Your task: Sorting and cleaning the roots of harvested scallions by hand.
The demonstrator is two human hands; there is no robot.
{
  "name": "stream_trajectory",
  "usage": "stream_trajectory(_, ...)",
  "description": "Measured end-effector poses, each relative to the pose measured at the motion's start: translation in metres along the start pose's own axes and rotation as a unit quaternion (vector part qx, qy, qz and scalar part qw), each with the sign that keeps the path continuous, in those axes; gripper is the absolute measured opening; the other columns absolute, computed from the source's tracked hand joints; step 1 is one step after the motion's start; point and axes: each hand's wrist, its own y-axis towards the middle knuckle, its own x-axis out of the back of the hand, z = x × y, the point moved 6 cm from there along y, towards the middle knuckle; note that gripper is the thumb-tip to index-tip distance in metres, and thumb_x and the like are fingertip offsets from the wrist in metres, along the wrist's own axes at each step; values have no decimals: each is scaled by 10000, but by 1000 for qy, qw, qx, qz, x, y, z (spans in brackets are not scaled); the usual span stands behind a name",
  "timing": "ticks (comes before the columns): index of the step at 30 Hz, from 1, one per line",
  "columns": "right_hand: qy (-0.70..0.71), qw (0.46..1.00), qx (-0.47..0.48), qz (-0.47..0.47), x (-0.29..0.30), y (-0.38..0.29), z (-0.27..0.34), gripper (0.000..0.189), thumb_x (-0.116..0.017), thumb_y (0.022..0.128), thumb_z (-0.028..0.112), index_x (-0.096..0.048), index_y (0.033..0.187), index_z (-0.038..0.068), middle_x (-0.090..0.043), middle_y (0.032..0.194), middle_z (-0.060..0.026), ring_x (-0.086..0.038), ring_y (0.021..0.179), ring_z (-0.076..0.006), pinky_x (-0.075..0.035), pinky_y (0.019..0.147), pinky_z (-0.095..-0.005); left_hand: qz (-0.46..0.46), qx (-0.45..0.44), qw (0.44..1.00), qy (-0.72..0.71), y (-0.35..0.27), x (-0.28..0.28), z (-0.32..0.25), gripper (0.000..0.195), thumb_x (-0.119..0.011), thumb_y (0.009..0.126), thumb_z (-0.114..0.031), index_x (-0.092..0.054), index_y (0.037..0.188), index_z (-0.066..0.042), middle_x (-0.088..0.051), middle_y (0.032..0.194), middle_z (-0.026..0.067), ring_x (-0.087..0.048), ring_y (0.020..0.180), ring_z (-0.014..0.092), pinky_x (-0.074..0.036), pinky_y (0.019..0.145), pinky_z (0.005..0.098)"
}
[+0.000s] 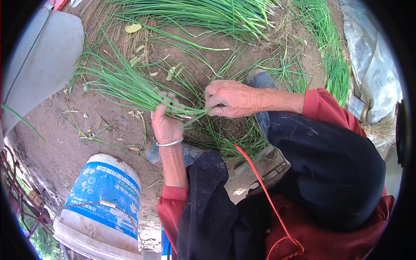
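My left hand (167, 118), with a pale bangle (170, 143) at its wrist, is closed around a bunch of green onions (126, 86). The long green leaves fan out to the upper left of it. My right hand (232, 99) is just to the right, its thumb and fingertips pinching some green strands that run from the bunch. Loose green leaves (227, 139) lie on the soil beneath and between my shoes. A large pile of green onions (201, 14) lies beyond my hands, its white root ends to the right.
A blue and white plastic bucket (104, 195) stands at lower left. More greens (334, 61) lie along the right, beside translucent plastic sheeting (373, 61) and a can (357, 109). A grey panel (48, 55) is at upper left. A red cord (263, 185) hangs before my lap.
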Motion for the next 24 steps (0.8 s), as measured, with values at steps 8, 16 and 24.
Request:
stream_trajectory(8,79,982,-171,-6,48,11,-12,251,-569,879,264,-649,979,48,-626,710,-77,-567,616,-134,-440,566,-334,-24,-14,999,25,-3,0,-1,209,-591,802,-44,-544,1005,-67,-545,870,45,-405,601,107,-347,574,269)
stream_trajectory(16,-206,942,-130,-229,77,19,-63,251,-588,839,224,-590,941,-5,-591,750,-179,-581,725,-334,-444,671,-417,-30,2,998,51,-4,-2,3,199,-594,812,-51,-542,1003,-71,-523,874,37,-394,607,101,-338,578,262)
stream_trajectory(24,286,904,-318,-33,57,8,-74,252,-646,835,244,-575,964,39,-620,849,-48,-565,679,-77,-478,601,-250,-36,1,998,57,-5,-1,5,201,-595,819,-53,-550,1015,-54,-533,855,39,-405,597,97,-340,575,260)
